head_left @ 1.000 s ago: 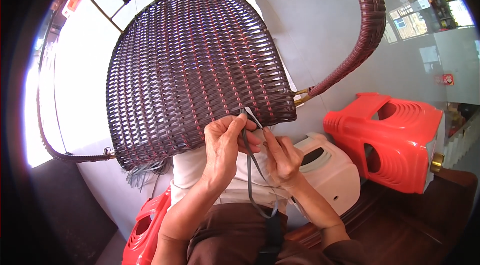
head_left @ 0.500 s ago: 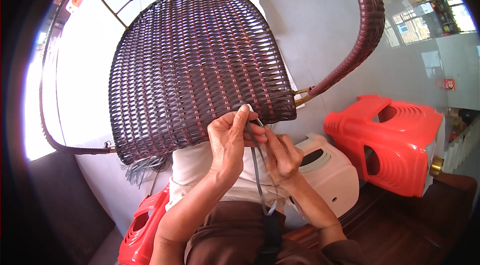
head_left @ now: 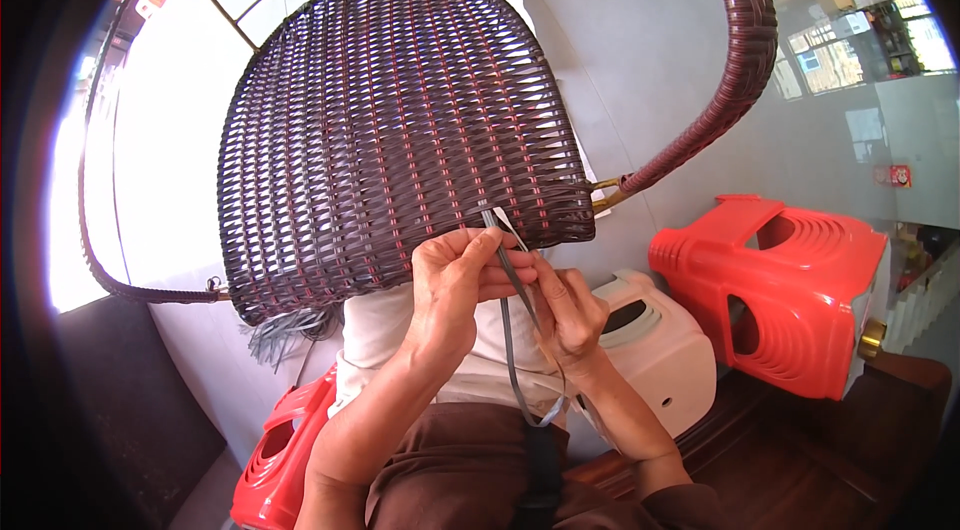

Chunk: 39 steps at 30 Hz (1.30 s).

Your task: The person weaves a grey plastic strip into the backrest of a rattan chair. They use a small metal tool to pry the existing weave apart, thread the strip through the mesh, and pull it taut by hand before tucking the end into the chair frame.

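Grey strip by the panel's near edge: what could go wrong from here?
1. The grey strip hangs in a slack loop below the hands, so it might twist or snag.
2. The left hand pinches it close to the woven panel; a slip there could let it slacken.
3. The weave looks tight near that spot, so the strip may catch on neighbouring strands.

Red plastic stools (head_left: 780, 265) and tiled floor (head_left: 590, 20) suggest a home.
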Available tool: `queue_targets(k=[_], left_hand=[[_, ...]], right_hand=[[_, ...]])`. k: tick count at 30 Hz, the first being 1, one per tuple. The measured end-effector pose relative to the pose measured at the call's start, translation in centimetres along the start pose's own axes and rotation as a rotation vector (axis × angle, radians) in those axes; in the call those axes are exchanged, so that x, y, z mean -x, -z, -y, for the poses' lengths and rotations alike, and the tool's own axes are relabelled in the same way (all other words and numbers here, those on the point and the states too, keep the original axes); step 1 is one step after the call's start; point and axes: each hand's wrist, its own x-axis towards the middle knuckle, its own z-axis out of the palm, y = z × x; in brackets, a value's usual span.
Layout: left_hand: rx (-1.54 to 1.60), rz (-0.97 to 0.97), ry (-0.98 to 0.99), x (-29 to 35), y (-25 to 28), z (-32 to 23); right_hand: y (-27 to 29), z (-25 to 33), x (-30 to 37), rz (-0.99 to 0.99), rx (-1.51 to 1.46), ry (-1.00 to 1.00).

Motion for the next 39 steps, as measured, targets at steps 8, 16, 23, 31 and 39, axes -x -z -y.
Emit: queue_targets(k=[8,16,23,31,39], left_hand=[[-0.026,-0.022,0.0,-0.5,0.1,-0.2],[-0.116,-0.079,-0.066,-0.5,-0.1,0.2],[-0.134,-0.072,-0.055,-0.5,-0.1,-0.1],[-0.119,-0.07,-0.057,-0.6,-0.3,-0.2],[-0.148,-0.068,-0.079,-0.7,-0.1,0.1]], right_hand=[[1.6,0.2,-0.9,0.073,0.042,-0.052],[6.5,2.3,-7.7,0.395,0.116,-0.112],[6.5,2.2,-9.4,0.537,0.147,-0.095],[6.5,2.5,-10.8,0.591,0.114,-0.126],[5.7,2.3,-8.9,0.579,0.141,-0.068]])
